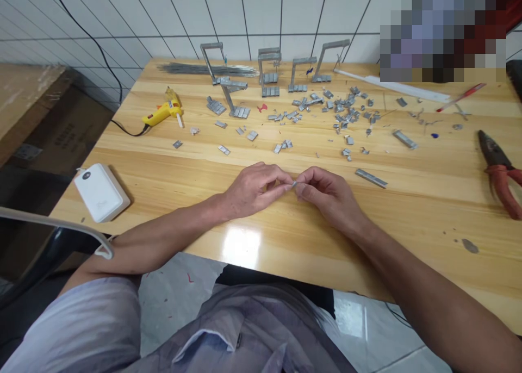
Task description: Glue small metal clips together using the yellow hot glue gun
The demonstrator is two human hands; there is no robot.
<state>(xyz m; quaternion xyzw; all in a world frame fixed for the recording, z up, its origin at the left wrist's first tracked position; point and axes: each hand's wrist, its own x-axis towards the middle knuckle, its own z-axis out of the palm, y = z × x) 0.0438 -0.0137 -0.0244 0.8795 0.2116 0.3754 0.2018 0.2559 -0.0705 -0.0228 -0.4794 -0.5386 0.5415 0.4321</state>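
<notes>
My left hand [255,189] and my right hand [326,191] meet near the front middle of the wooden table [408,210]. Both pinch the same small strip of metal staples [293,184] between their fingertips, fingers curled. Beyond them lie several loose staple pieces [346,114] scattered over the table. A longer staple strip [371,178] lies just right of my right hand. Small frames built from staples [269,71] stand along the far edge.
A yellow glue gun [163,112] with a black cable lies at the left. A white power bank [101,191] sits near the left front corner. Red-handled pliers [501,169] lie at the right edge. A bundle of metal rods [191,68] and a white strip [391,84] lie at the back.
</notes>
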